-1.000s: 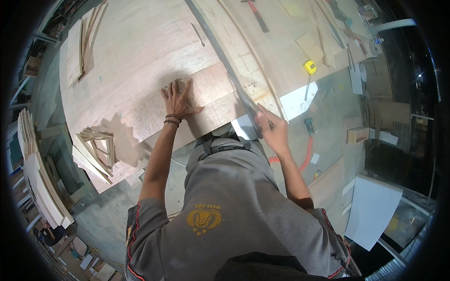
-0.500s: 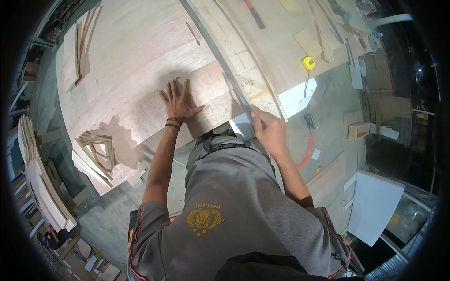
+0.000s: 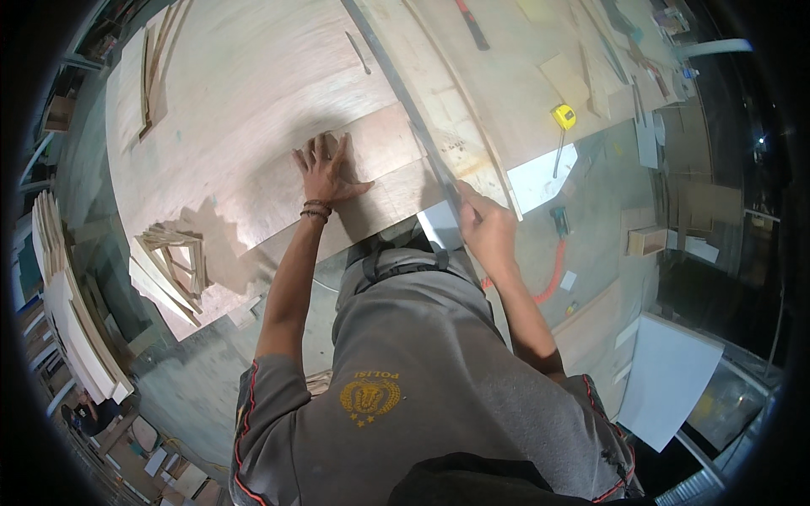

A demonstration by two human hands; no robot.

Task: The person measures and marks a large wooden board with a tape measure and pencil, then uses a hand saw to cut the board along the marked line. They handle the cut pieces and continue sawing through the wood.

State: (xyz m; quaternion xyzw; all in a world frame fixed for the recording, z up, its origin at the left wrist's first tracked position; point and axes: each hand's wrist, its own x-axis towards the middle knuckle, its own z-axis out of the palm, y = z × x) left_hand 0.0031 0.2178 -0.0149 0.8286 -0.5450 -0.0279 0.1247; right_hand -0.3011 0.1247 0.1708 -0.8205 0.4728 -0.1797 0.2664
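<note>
My right hand is curled closed at the near end of the long dark strip; I can't tell what's inside. Since a second ago, my left hand, spread wide and gripping nothing, has stayed planted on the plywood, apparently steadying it. Farther right: yellow tape measure.

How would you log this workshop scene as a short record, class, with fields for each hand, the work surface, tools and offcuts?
Left hand: palm down, fingers spread on the pale wood
Right hand: fingers curled at the near end of the long dark strip; any tool in its grip cannot be made out
Work surface: large pale wooden panel
Tools: yellow tape measure, to the right; teal tool with red coiled hose, on the floor
Offcuts: wooden strips piled at the panel's near left
</note>
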